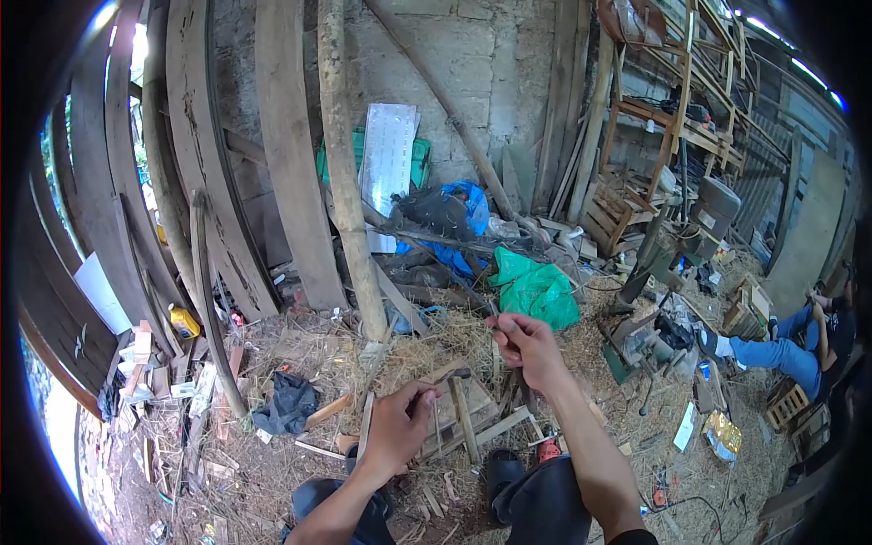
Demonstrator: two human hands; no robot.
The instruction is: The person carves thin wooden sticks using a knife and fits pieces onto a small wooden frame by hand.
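Note:
My left hand (396, 429) is low in the middle of the view, with thumb and fingertips pinched together. My right hand (530, 352) is raised higher and farther forward, its thumb and index finger also pressed together. Whatever either pinch holds is too small to make out. Between and below the hands, a hammer (465, 420) with a wooden handle leans on wooden boards (490, 409), its dark head up near my left fingertips. Neither hand touches the hammer as far as I can see.
A green plastic sack (536, 289) and blue tarp (465, 207) lie by the wall. A wooden post (343, 173) stands ahead. A black bag (287, 403), a yellow bottle (183, 321) and wood scraps litter the straw floor. Another person (786, 350) sits at right.

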